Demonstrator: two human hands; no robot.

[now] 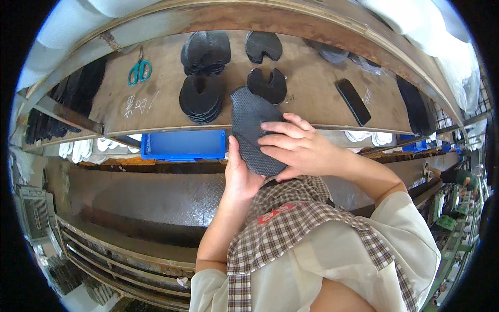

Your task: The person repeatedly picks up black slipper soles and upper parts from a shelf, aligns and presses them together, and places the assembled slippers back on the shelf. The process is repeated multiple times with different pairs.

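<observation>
Between my hands, in front of my apron, is a black mesh shoe upper (252, 122), roughly sole-shaped with rounded ends. My left hand (241, 169) grips its lower left edge, thumb up along the side and the other fingers hidden beneath. My right hand (293, 143) lies across its right side, fingers bent over the mesh and thumb near the lower end. Just beyond its top, a black U-shaped piece (275, 91) lies on the brown work surface (156, 112). To the left stands a stack of similar black U-shaped pieces (199, 101).
Farther back are two more stacks of black pieces (207, 49) (264, 46). Teal-handled scissors (139, 73) lie at left, a black phone (353, 101) at right. Below the edge sits a blue tray (183, 144). A beam (234, 18) crosses overhead; another person (460, 178) is far right.
</observation>
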